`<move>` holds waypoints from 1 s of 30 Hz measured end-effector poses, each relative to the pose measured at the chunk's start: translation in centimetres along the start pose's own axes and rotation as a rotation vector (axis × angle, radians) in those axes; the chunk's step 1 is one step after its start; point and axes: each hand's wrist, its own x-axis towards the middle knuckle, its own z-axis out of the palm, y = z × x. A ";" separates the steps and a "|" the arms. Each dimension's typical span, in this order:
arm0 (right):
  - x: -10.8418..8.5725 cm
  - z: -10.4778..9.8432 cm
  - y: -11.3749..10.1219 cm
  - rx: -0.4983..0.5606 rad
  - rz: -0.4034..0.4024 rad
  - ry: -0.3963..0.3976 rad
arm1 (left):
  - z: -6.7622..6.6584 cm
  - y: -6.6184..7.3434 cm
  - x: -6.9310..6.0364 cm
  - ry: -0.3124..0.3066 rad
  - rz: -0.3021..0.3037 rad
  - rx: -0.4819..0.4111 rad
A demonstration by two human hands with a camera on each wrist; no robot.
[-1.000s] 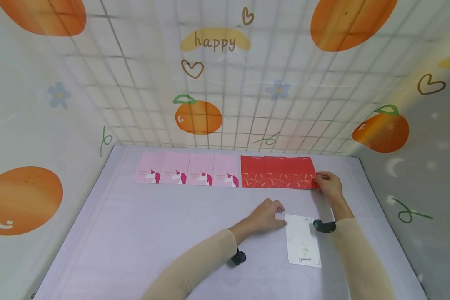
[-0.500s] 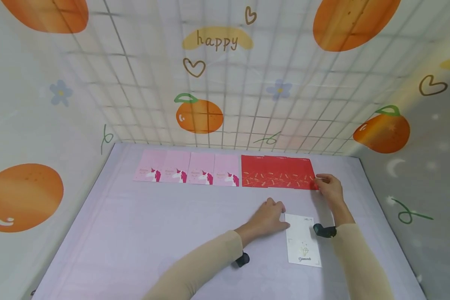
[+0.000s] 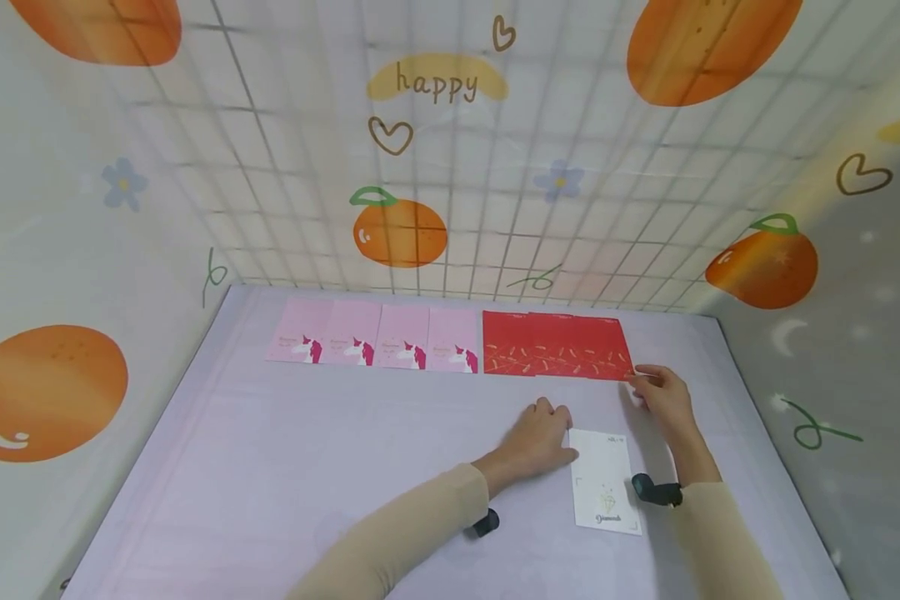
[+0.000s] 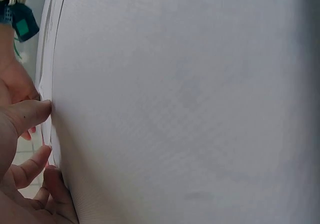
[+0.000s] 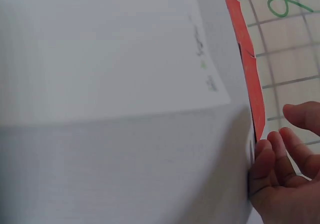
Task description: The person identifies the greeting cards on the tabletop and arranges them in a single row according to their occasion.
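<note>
A white card [image 3: 606,479] with a small diamond drawing and lettering lies on the table below the row of cards. My left hand [image 3: 534,440] rests at its left edge, thumb and fingers apart; whether the fingertips touch the card is hard to tell. Three red cards [image 3: 555,343] with gold sprigs lie side by side at the back, slightly overlapping. Just off their lower right corner is my right hand [image 3: 667,404]. In the right wrist view, the right hand's thumb [image 5: 302,116] stands apart from the loosely bent fingers, with nothing between them.
Several pink unicorn cards [image 3: 375,335] continue the back row to the left of the red ones. The pale lilac tabletop [image 3: 307,450] is enclosed by cloth walls printed with oranges. Each wrist wears a small black camera.
My right hand has left the corner of the rightmost red card and drawn back toward me. The left hand has shifted slightly right, to the edge of the white card.
</note>
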 end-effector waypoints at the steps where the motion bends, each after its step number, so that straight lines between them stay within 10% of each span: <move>1: -0.3 0.0 0.1 -0.002 0.002 -0.002 | 0.1 0.0 0.1 -0.001 -0.002 0.001; 30: -7.3 -0.8 2.9 -0.099 -0.055 -0.143 | -0.3 0.3 0.7 -0.051 0.034 -0.011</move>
